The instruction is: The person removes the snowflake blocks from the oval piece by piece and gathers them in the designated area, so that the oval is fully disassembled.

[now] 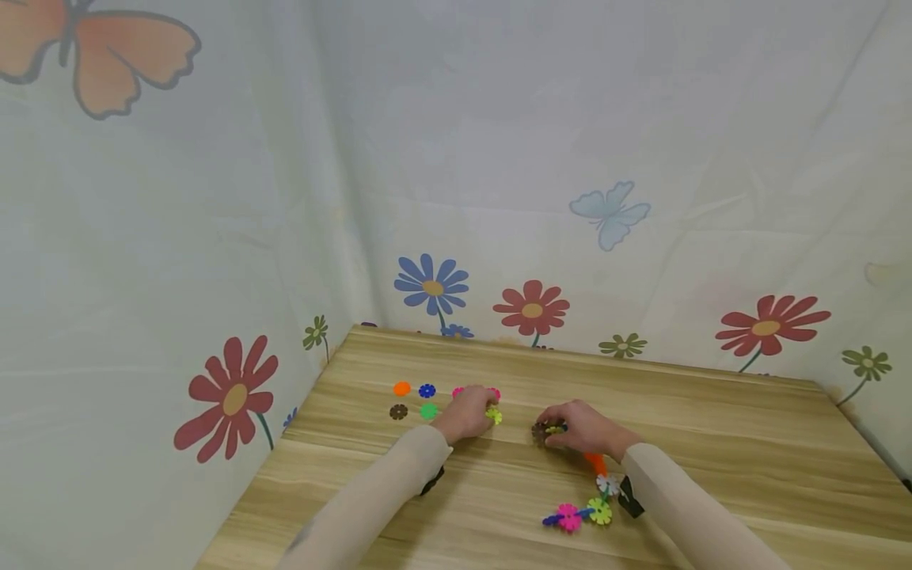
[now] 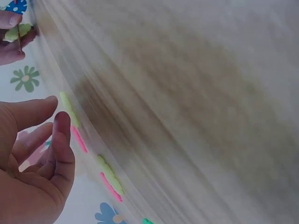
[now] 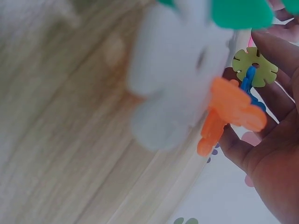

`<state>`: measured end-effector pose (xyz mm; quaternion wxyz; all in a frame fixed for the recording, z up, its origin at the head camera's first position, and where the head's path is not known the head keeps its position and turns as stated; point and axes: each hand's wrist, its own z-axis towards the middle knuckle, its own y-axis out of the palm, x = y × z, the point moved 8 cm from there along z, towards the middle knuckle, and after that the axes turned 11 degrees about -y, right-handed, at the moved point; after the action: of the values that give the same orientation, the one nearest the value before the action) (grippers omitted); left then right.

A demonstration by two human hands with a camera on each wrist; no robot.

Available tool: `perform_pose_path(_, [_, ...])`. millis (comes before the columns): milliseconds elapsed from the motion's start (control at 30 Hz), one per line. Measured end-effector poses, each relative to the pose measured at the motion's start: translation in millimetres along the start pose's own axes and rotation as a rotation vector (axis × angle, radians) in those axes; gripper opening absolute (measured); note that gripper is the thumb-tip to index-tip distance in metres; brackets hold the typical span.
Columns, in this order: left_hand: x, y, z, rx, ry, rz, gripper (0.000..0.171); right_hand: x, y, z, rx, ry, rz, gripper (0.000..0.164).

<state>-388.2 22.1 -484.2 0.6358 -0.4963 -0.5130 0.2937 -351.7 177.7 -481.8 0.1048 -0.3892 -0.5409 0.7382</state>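
My right hand (image 1: 587, 427) pinches the end of a chain of slotted, flower-shaped plastic discs, with a brown disc (image 1: 539, 432) at its fingertips. Behind it in the right wrist view come a yellow-green disc (image 3: 264, 70), a blue disc (image 3: 246, 85) and an orange disc (image 3: 233, 105). The chain trails toward the front through a white disc (image 1: 607, 484), another yellow-green one and a pink disc (image 1: 569, 517). Over the loose discs, my left hand (image 1: 466, 413) reaches down, thumb and forefinger slightly apart, near a loose yellow-green disc (image 1: 495, 416). Nothing shows between those fingertips.
Left of the left hand lie loose orange (image 1: 402, 389), blue (image 1: 427, 391), brown (image 1: 398, 412) and green (image 1: 428, 411) discs. Pink discs (image 1: 458, 392) are partly covered by that hand. A flower-printed cloth (image 1: 499, 198) hangs behind the wood-grain table (image 1: 684, 396).
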Motion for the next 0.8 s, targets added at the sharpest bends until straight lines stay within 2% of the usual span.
perform_pose_path(267, [11.9,-1.0,-8.7,0.005,0.041,-0.213,0.010,0.5,-0.1,0.4,0.009,0.006,0.011,0.026])
perform_pose_path(367, [15.2,3.1,-10.3,-0.019,0.027,-0.305,0.006,-0.4,-1.1,0.4,0.012,0.002,0.009,0.026])
perform_pose_path(467, [16.7,12.5,-10.1,-0.080,-0.006,-0.403,0.007,-0.7,-1.1,0.4,0.014,-0.003,0.011,0.025])
perform_pose_path(700, [25.7,32.3,-17.1,-0.299,-0.109,-0.645,0.016,-1.3,0.4,1.0,0.016,-0.010,0.017,0.026])
perform_pose_path(800, [29.4,38.6,-17.8,-0.366,-0.131,-0.724,0.022,-2.4,1.1,2.0,0.021,-0.021,0.012,0.027])
